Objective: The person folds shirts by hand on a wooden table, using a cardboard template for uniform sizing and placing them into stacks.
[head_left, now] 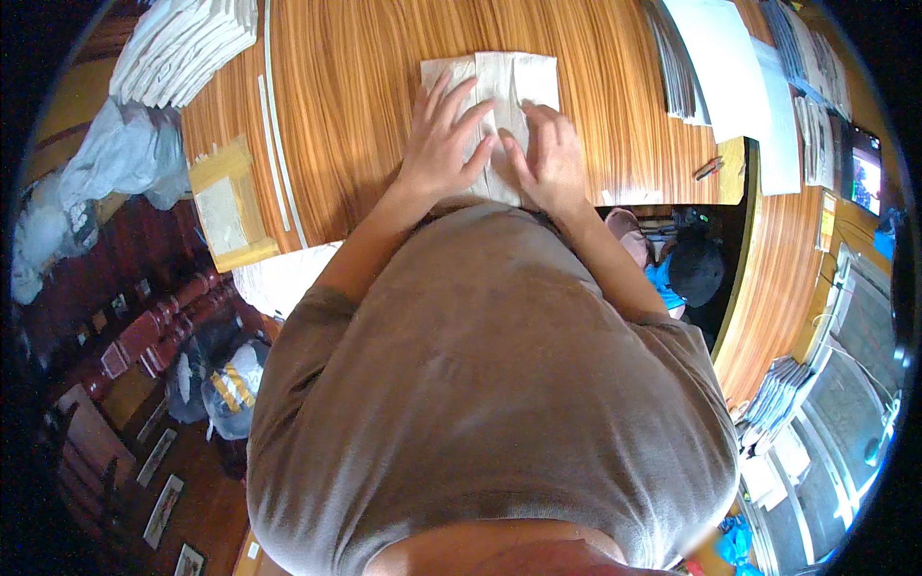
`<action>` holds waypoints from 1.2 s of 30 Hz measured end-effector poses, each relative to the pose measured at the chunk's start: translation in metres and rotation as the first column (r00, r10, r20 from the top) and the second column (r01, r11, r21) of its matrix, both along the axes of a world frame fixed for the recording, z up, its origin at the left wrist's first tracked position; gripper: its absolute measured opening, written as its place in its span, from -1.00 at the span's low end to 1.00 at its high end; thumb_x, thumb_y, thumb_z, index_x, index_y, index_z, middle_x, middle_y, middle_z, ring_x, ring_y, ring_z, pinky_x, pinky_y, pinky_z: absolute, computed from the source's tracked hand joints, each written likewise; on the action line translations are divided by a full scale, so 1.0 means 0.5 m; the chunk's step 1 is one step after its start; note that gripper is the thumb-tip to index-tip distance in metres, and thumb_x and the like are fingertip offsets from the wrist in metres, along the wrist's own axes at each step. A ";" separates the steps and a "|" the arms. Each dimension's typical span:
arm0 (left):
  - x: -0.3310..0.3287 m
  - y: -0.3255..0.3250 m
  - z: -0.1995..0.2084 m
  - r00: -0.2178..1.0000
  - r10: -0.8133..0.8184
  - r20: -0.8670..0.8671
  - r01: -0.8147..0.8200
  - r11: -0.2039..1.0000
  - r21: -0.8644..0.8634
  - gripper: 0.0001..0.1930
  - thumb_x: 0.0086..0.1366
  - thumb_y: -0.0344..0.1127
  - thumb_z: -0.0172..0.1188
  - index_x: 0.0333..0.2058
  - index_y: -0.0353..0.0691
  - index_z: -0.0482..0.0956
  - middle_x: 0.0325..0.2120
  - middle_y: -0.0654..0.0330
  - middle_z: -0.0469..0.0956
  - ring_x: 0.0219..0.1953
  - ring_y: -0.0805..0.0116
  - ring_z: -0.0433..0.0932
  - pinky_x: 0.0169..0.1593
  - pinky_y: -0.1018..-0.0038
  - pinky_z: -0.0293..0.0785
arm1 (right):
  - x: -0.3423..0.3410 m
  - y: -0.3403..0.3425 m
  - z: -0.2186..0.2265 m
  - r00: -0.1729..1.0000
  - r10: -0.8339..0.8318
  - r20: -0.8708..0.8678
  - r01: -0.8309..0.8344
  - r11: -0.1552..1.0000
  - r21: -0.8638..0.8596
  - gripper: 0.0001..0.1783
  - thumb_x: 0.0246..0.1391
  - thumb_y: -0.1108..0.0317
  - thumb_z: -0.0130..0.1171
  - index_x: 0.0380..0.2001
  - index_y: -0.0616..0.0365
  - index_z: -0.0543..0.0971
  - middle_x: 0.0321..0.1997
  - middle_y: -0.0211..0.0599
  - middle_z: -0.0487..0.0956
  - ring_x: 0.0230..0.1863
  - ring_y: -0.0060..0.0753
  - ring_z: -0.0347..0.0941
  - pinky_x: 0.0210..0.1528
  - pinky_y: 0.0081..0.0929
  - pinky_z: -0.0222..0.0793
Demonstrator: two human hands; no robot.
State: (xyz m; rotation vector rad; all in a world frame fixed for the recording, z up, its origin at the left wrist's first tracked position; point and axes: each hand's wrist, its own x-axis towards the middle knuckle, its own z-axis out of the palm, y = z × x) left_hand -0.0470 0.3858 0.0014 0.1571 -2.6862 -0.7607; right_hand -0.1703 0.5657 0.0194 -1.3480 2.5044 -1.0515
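Note:
A pale beige folded cloth [536,75] lies on the wood-grained table [355,77], close to its near edge. Two creases or folded edges run down its middle. My left hand [442,144] rests on the cloth's left side, fingers spread. On the right side, my right hand [549,158] touches the cloth with its fingers a little bent and the thumb held apart. Neither hand grips anything that I can see. My body hides part of the cloth's near edge.
Stacks of folded cloth [182,48] stand at the far left, and more grey folded pieces [677,72] at the far right beside white sheets [720,77]. Small snips [709,169] lie near the right edge. An open space under the table holds a dark round object [695,266].

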 end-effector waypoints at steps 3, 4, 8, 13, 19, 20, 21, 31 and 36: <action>-0.024 0.021 -0.004 0.992 0.018 0.121 0.006 0.980 -0.201 -0.28 0.35 0.23 0.21 0.43 0.23 0.37 0.52 -0.04 0.07 0.55 -0.36 -0.10 0.49 -0.39 -0.17 | -0.002 0.031 0.056 0.988 -0.112 0.104 0.064 0.921 0.384 -0.63 0.16 -0.01 0.37 -0.22 0.08 0.70 -0.24 -0.05 0.74 -0.20 0.01 0.71 -0.15 -0.12 0.60; -0.012 0.028 -0.013 0.988 0.031 0.148 0.000 0.980 -0.200 -0.27 0.34 0.26 0.21 0.44 0.25 0.35 0.53 -0.04 0.06 0.55 -0.37 -0.11 0.49 -0.39 -0.19 | 0.006 0.058 0.053 0.973 -0.102 0.207 0.011 0.916 0.402 -0.62 0.15 -0.02 0.39 -0.23 0.08 0.71 -0.28 -0.04 0.73 -0.23 0.02 0.71 -0.16 -0.13 0.60; -0.007 0.030 -0.027 0.986 0.027 0.166 0.010 0.976 -0.217 -0.15 0.27 0.43 0.19 0.46 0.25 0.33 0.54 -0.03 0.03 0.55 -0.42 -0.14 0.49 -0.40 -0.22 | 0.046 0.114 0.055 0.850 -0.170 0.499 -0.068 0.903 0.424 -0.55 0.12 -0.04 0.43 -0.27 0.19 0.75 -0.39 -0.06 0.73 -0.31 -0.08 0.70 -0.21 -0.22 0.58; -0.013 0.026 -0.013 0.988 -0.016 0.154 0.041 0.986 -0.161 0.21 -0.10 0.65 0.32 0.49 0.17 0.28 0.55 -0.09 -0.01 0.56 -0.43 -0.23 0.50 -0.40 -0.30 | 0.058 0.157 0.014 0.857 -0.191 0.479 0.011 0.935 0.354 -0.63 0.21 0.12 0.42 -0.22 0.27 0.73 -0.46 -0.09 0.69 -0.46 -0.43 0.57 -0.30 -0.38 0.50; -0.016 0.007 -0.005 0.983 -0.083 0.165 0.108 0.983 -0.149 0.39 -0.25 0.63 0.43 0.51 -0.01 0.21 0.55 -0.21 -0.10 0.55 -0.50 -0.27 0.46 -0.48 -0.31 | 0.077 0.149 0.019 0.818 -0.183 0.545 0.020 0.957 0.291 -0.59 0.13 0.00 0.49 -0.24 0.17 0.76 -0.53 -0.22 0.64 -0.50 -0.39 0.55 -0.36 -0.32 0.48; -0.018 0.003 -0.005 0.985 -0.095 0.147 0.116 0.983 -0.142 0.39 -0.24 0.62 0.44 0.51 -0.03 0.21 0.56 -0.22 -0.12 0.55 -0.51 -0.28 0.45 -0.50 -0.32 | 0.079 0.142 0.028 0.791 -0.225 0.569 0.033 0.945 0.327 -0.57 0.12 -0.01 0.50 -0.26 0.18 0.76 -0.53 -0.23 0.64 -0.51 -0.41 0.53 -0.36 -0.33 0.47; -0.008 0.011 -0.004 0.988 -0.090 0.125 0.106 0.986 -0.128 0.39 -0.24 0.62 0.44 0.52 -0.04 0.20 0.56 -0.21 -0.13 0.55 -0.52 -0.28 0.44 -0.52 -0.32 | 0.079 0.136 0.033 0.761 -0.266 0.591 0.044 0.931 0.362 -0.56 0.11 -0.02 0.50 -0.28 0.19 0.75 -0.54 -0.25 0.64 -0.51 -0.43 0.51 -0.36 -0.34 0.46; 0.037 0.044 -0.014 0.991 -0.053 0.121 0.071 0.985 -0.154 0.37 -0.22 0.63 0.41 0.52 0.01 0.18 0.55 -0.21 -0.09 0.54 -0.56 -0.27 0.43 -0.54 -0.31 | 0.108 0.143 0.040 0.890 -0.448 0.080 0.423 0.880 0.217 -0.71 0.14 0.20 0.40 -0.16 0.16 0.73 -0.29 -0.07 0.70 -0.27 -0.05 0.68 -0.18 -0.19 0.60; 0.056 0.052 -0.025 0.997 -0.021 0.078 0.035 0.984 -0.173 0.39 -0.14 0.53 0.44 0.53 -0.16 0.07 0.53 -0.29 -0.04 0.56 -0.43 -0.17 0.51 -0.35 -0.23 | 0.126 0.032 -0.059 0.948 -0.067 -0.310 0.138 0.967 0.216 -0.33 0.43 0.01 0.04 0.49 0.02 0.29 0.56 -0.17 0.29 0.57 0.03 0.16 0.56 0.06 0.08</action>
